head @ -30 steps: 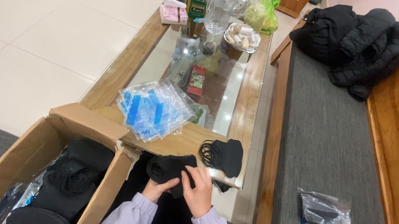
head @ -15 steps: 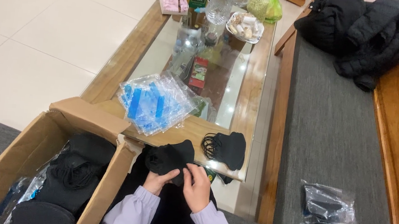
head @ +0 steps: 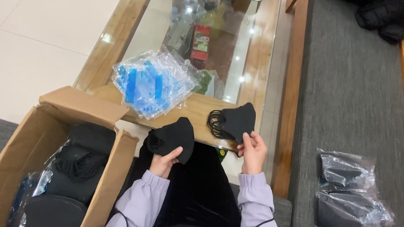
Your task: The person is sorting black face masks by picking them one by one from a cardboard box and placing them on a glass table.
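A stack of folded black fabric face masks sits over the person's lap, pinched from below by the left hand, fingers closed around its lower edge. A second pile of black face masks lies on the near wooden edge of the glass-topped coffee table; the right hand grips its lower corner with fingertips closed. Just beyond lies a heap of clear plastic sleeves with blue strips. An open brown cardboard box of black masks stands at the left. Sealed clear bags of black masks rest on the grey bench cushion at the right.
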